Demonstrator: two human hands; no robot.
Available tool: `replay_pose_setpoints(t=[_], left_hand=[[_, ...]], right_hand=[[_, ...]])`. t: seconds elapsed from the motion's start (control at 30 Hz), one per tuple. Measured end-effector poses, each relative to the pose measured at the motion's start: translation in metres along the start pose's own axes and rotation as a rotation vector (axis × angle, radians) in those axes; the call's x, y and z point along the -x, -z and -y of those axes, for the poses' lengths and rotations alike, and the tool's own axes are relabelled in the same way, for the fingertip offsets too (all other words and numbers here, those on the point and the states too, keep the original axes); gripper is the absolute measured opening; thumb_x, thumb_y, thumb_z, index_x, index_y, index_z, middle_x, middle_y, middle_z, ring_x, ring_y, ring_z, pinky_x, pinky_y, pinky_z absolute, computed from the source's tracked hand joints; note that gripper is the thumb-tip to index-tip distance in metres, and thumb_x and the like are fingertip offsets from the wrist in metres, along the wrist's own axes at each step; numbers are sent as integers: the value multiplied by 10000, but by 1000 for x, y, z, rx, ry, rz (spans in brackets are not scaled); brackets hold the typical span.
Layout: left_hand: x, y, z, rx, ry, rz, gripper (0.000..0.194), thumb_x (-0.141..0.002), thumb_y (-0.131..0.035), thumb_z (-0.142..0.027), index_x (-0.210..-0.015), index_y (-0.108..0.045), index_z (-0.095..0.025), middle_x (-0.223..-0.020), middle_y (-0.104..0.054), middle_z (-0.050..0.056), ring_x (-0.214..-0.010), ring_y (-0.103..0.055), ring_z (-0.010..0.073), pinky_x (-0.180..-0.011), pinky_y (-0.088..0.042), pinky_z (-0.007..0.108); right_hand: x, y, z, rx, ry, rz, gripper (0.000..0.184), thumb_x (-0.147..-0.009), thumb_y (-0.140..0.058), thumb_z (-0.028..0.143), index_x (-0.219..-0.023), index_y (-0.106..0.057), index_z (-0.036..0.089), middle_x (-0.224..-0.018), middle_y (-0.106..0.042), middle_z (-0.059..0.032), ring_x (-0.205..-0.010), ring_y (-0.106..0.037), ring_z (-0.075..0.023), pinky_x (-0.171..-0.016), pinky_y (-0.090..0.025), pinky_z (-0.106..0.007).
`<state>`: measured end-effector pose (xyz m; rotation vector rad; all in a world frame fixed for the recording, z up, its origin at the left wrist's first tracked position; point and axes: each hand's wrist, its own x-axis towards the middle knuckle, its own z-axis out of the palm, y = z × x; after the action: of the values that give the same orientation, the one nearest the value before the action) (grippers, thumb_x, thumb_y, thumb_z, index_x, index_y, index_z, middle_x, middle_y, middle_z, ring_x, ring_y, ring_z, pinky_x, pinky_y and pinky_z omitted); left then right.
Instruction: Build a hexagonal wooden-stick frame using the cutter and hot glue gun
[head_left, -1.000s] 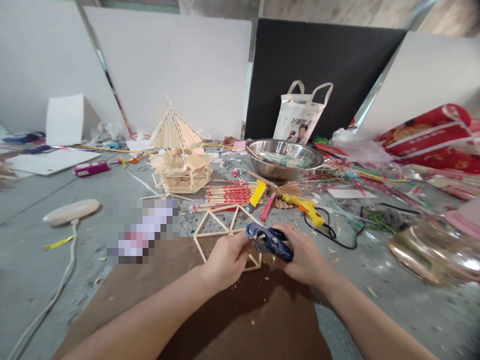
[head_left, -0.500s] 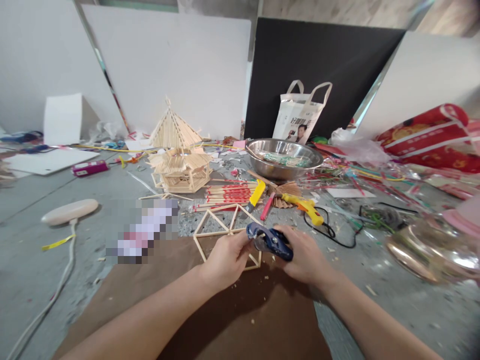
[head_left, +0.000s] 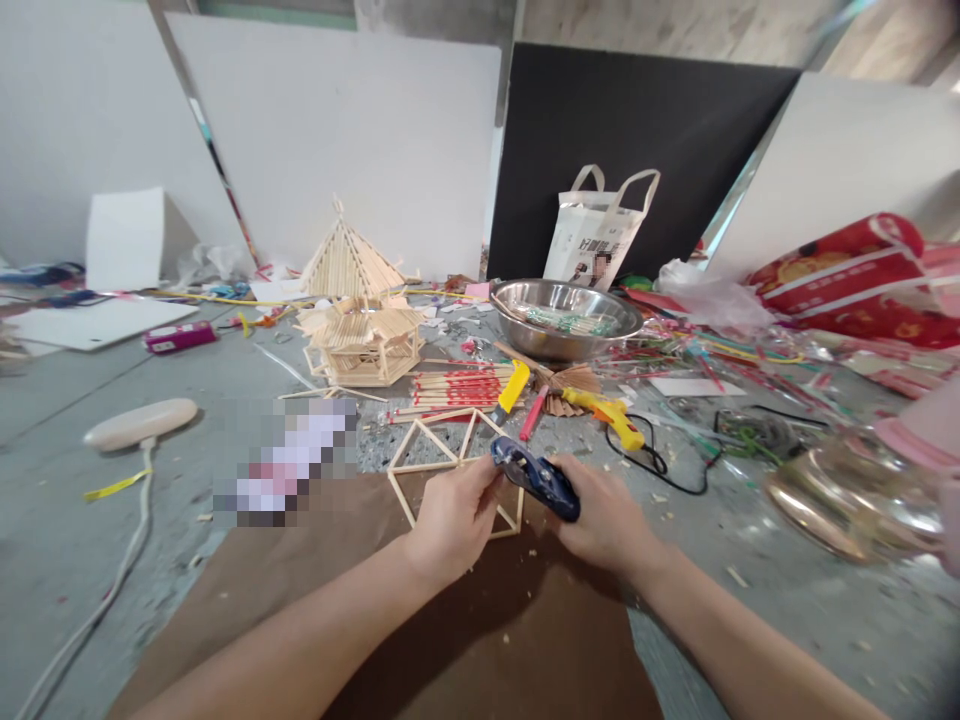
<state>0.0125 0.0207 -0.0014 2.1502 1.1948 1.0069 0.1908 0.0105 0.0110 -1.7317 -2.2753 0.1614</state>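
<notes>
My right hand point(head_left: 604, 515) is wrapped round a dark blue cutter point(head_left: 536, 475) with a metal pivot. Its head points left, towards my other hand. My left hand point(head_left: 454, 525) is closed in a pinch right at the cutter's head; whatever lies between its fingers is hidden. Behind and partly under my left hand lies a flat frame of pale wooden sticks point(head_left: 400, 495), polygon-shaped with spokes meeting near the middle. It rests partly on a brown sheet point(head_left: 300, 590), where small wood chips are scattered.
Farther back stands a stick-built pavilion model point(head_left: 360, 345) with its pointed roof. Nearby are red-marked sticks point(head_left: 461, 390), a yellow utility knife point(head_left: 514, 388), a yellow glue gun point(head_left: 619, 420) with a black cord and a steel bowl point(head_left: 517, 330). A clear, pink-topped container point(head_left: 832, 500) stands right.
The cutter and my right hand have shifted slightly left, and the cutter has turned a little. My left hand stays almost in place, still pinched near the cutter's head.
</notes>
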Motion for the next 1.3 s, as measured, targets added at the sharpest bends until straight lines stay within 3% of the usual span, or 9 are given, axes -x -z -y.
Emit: replay_pose_setpoints(t=[0.33,0.5,0.6,0.73,0.87,1.03,1.17,1.3], left_hand=[[-2,0,3,73,2,18,224,-829,-319,-251,-731,-498,-159,-615,-496,-5,-557,-433,88,-534,-326,184],[-4,2,-2,34,61,74,262,-839,-295,-327,-772,-491,-167,-563,-447,-24,-518,-402,88,-522,-315,199],[-9,6,-3,22,130,124,258,-839,-278,-334,-878,-470,-166,-567,-456,-29,-504,-409,93,-505,-314,206],[-18,14,3,39,220,293,244,-817,-308,-318,-799,-488,-153,-597,-519,-13,-524,-453,96,-491,-329,197],[-24,23,11,21,263,531,225,-764,-393,-307,-762,-546,-143,-642,-606,4,-544,-502,95,-515,-353,189],[-24,22,15,-104,186,541,241,-720,-462,-326,-740,-625,-150,-717,-640,19,-633,-538,118,-572,-360,203],[-23,19,16,-94,185,544,263,-735,-443,-309,-784,-642,-144,-773,-653,39,-670,-553,130,-606,-375,216],[-23,19,15,-97,164,572,257,-737,-444,-274,-828,-644,-141,-805,-656,47,-696,-555,135,-635,-378,223]], right_hand=[[1,-1,3,14,-25,4,279,-601,-461,186,-878,-494,181,-755,-628,-37,-652,-559,-181,-552,-295,-241],[-7,0,-8,120,-157,-70,199,-651,-461,291,-807,-525,187,-643,-616,-33,-580,-551,-183,-506,-286,-245],[-16,2,-24,201,-309,-136,367,-723,-387,476,-906,-527,190,-691,-620,-60,-615,-570,-210,-505,-312,-265],[-25,0,-44,303,-395,-130,623,-695,-312,643,-1053,-478,160,-833,-612,-120,-738,-579,-275,-552,-361,-328],[-28,-7,-53,347,-350,-89,649,-684,-344,647,-1085,-456,148,-914,-590,-137,-821,-560,-282,-629,-385,-357],[-28,-16,-59,404,-337,-41,707,-690,-328,649,-1119,-435,97,-969,-562,-180,-909,-513,-314,-727,-368,-406],[-27,-16,-57,391,-276,-106,665,-733,-350,576,-1163,-407,72,-1110,-486,-207,-1027,-429,-333,-803,-322,-464],[-21,-8,-40,229,-8,-246,413,-796,-384,418,-1097,-490,156,-1115,-500,-115,-1047,-420,-241,-875,-304,-402]])
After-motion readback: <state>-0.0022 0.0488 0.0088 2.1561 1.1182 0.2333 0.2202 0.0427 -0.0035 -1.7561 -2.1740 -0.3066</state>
